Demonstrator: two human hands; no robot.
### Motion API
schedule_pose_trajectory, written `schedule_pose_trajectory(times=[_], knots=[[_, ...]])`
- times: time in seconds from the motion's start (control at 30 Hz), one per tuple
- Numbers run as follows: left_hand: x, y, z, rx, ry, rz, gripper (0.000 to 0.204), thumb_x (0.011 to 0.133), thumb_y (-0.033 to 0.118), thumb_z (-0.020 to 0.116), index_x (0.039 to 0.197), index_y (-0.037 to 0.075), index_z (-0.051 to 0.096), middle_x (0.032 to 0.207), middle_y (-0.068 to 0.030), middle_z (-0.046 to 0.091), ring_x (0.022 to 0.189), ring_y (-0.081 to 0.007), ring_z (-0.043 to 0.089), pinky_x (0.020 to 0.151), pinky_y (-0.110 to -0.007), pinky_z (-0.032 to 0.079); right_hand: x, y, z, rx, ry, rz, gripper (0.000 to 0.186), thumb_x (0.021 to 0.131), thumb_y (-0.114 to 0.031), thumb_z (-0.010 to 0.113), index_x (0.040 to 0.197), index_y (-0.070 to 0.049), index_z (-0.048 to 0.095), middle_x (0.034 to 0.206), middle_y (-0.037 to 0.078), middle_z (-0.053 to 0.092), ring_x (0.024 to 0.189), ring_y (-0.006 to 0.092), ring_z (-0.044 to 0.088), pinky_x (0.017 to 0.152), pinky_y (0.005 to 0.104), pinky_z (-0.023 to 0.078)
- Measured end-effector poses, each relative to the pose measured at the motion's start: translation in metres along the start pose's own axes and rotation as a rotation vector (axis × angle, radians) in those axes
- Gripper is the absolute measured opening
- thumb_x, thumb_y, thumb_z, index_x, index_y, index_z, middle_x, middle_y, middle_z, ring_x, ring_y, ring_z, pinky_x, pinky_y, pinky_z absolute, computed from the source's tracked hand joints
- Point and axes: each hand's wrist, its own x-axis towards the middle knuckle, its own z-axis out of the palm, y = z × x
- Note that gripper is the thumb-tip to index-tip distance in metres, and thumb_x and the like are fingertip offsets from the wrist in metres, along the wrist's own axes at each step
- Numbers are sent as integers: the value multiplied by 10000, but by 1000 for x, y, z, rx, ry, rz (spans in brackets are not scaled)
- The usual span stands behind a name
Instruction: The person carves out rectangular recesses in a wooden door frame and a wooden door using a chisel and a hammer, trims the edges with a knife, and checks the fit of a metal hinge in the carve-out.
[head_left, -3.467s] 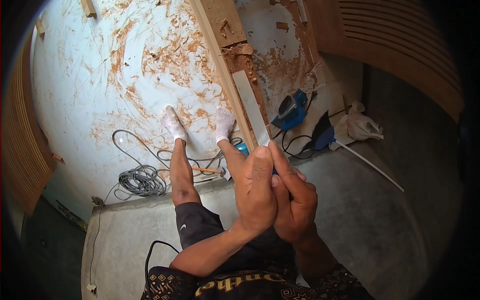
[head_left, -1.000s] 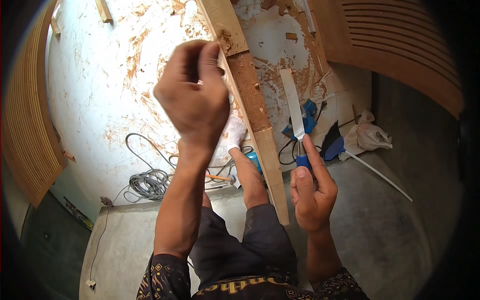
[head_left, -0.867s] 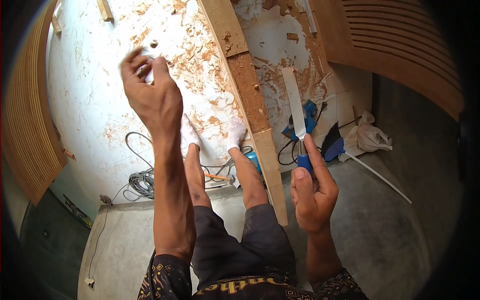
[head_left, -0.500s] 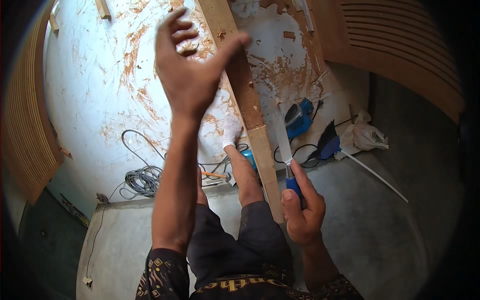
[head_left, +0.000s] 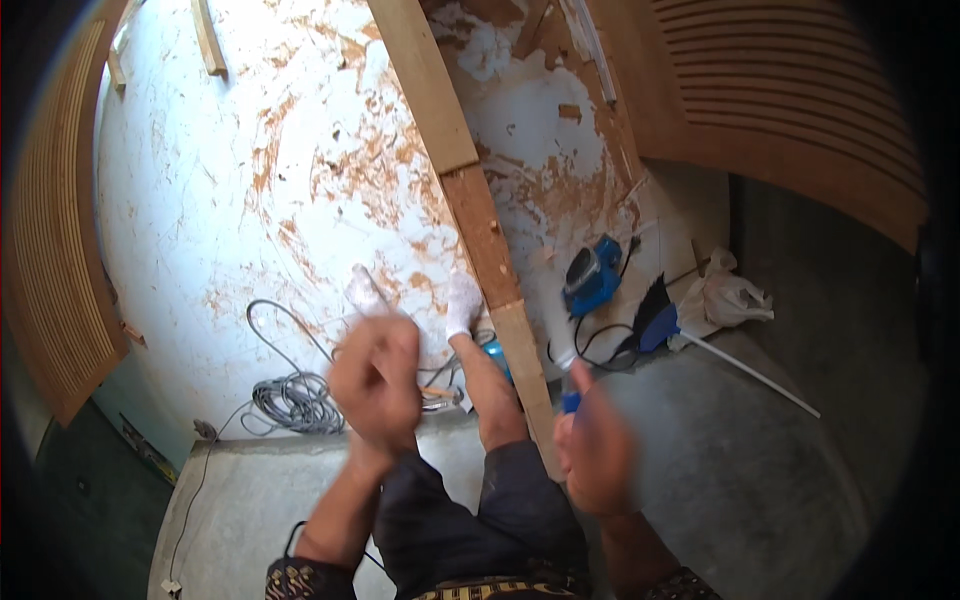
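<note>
My right hand is closed round the blue handle of a chisel; its long metal blade points up and away, smeared by motion. My left hand is raised in front of my legs, blurred, its fingers seemingly curled, and whether anything is in them I cannot make out. Between the two hands a long wooden beam runs from the far edge down beside my right leg. A reddish recessed stretch lies between its paler parts. Neither hand touches the beam.
Wood shavings litter the white floor sheet. Right of the beam lie a blue power planer, a blue brush with a white handle and a plastic bag. A coiled cable is at left. Slatted wooden panels flank both sides.
My left hand has come down and back toward me from over the beam, its spread fingers drawing in. My right hand, still holding the chisel, has shifted slightly. The view has tilted farther forward.
</note>
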Motion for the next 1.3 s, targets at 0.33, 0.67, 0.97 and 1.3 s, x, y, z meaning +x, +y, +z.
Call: schedule_pose_trajectory(times=[0.33,0.67,0.97,1.3], knots=[[-79,28,60,-906,-415,-563,524,1173,395,321,1391,-52,486,1168,-232,698,1073,-308,707,981,-408,570,11,-19,28,-154,-52,-122,468,1056,-106,562,1501,37,556,1081,211,734,910,275,731,798,366,566],[-67,13,70,-483,-387,-367,465,1173,379,328,1117,-22,557,877,-197,722,778,-229,704,748,-320,571,24,-37,38,-288,11,-244,447,1047,-37,523,1482,60,561,1365,276,674,1264,399,680,1064,414,521],[-48,21,77,-109,-336,-182,458,1170,364,346,1048,-12,578,816,-155,703,758,-225,704,710,-312,566,42,-46,35,-262,-3,-282,439,1049,-24,516,1474,78,558,1381,284,663,1281,401,670,1078,416,517],[-34,49,78,-322,-233,-428,413,1139,288,415,877,35,610,793,-153,600,809,-417,472,1163,-610,205,50,-53,38,-215,-5,-246,448,1049,-25,509,1485,72,550,1385,296,656,1307,393,655,1082,420,517]])
